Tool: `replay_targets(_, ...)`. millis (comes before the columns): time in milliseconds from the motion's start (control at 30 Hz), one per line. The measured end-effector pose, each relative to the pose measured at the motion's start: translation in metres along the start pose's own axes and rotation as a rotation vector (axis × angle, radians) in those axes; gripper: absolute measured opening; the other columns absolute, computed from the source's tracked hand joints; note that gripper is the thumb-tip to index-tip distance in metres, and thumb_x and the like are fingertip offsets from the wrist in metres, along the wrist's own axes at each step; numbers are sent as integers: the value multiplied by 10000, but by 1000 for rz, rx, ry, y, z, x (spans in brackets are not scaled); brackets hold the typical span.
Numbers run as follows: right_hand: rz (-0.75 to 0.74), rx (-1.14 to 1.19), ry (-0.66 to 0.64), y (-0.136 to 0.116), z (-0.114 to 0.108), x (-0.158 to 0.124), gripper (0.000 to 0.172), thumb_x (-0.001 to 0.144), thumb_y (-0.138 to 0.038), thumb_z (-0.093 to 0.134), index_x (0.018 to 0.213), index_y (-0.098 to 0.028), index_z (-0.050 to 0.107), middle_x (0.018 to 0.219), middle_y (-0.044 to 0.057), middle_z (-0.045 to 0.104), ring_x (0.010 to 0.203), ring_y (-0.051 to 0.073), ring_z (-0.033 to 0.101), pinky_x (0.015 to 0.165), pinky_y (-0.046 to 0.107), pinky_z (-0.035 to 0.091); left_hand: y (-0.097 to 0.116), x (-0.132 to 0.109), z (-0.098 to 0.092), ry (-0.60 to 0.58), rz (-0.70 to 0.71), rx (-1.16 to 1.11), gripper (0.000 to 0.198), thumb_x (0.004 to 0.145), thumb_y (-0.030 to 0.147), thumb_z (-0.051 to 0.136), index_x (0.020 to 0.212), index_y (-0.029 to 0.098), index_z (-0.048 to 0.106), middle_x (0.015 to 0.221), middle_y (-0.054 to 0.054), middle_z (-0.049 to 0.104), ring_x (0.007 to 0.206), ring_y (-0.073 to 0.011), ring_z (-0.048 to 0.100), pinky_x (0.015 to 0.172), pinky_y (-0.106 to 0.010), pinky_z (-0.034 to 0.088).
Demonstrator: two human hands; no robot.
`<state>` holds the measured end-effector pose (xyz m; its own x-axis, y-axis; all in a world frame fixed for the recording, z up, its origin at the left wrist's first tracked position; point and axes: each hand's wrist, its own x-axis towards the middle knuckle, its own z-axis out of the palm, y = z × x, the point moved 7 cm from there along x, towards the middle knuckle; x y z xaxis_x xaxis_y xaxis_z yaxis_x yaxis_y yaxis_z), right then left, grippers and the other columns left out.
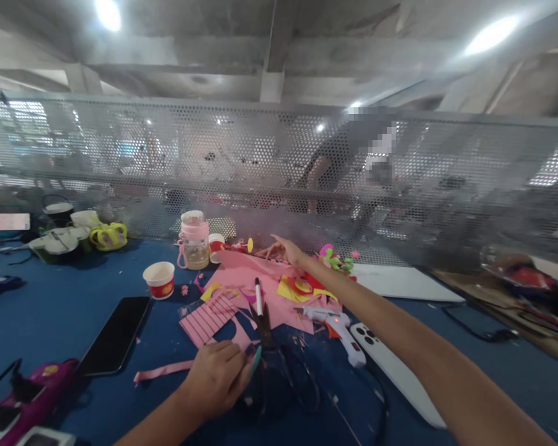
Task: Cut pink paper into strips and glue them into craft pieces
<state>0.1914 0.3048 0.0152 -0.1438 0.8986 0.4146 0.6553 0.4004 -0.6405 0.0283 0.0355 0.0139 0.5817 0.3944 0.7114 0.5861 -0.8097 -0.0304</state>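
The left hand [217,379] lies loosely curled, knuckles up, on the blue table [69,310]. Its fingertips are against the dark scissors [266,334] at its two o'clock, though I cannot tell whether it grips them. The right hand [284,251] is stretched out toward twelve o'clock, fingers spread and holding nothing, over the far edge of the pink paper [242,269].

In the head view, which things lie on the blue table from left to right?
Magenta glue gun → black smartphone → red-and-white paper cup → clear bottle with pink lid → white glue gun → white flat board.
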Motion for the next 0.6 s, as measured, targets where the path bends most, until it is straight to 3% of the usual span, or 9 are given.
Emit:
replay_targets(67,-16,-43,-177,-1,16,-14,295,826,-319,481,1057,-140,517,1036,57,552,871,167,556,730,356,473,0,0,1,-4,-2,-2,294,819,133,348,547,160,457,472,-8,489,431,-103,430,423,-238,304)
replay_targets(133,-41,-89,-309,-4,29,-27,241,780,-326,540,883,-116,597,849,41,612,732,143,578,656,298,478,1,1,1,-7,2,4,295,815,132,353,540,162,455,467,-9,488,430,-104,424,423,-239,304)
replay_targets(233,-63,-171,-361,-10,40,-38,183,667,-300,636,626,-124,612,622,21,614,601,141,569,590,257,451,2,1,0,-5,14,9,301,812,129,353,527,166,444,457,-6,475,424,-101,410,423,-239,301)
replay_targets(333,-59,-262,-297,-11,42,-34,177,616,-279,662,704,-133,615,740,62,641,697,185,582,639,288,441,3,3,0,-13,26,7,297,805,112,354,526,166,440,456,0,465,423,-95,408,427,-234,303)
replay_targets(467,-43,-372,-225,-3,40,-17,466,498,-365,735,856,-99,600,965,189,599,925,317,533,777,399,395,4,3,0,-13,28,8,292,798,107,359,524,164,442,456,3,465,418,-93,407,425,-234,299)
replay_targets(600,-76,-400,-267,6,42,-9,550,452,-440,746,896,-150,600,981,161,605,958,330,526,829,417,371,4,1,1,-18,22,14,298,805,120,365,521,161,443,453,1,474,423,-94,417,430,-235,294)
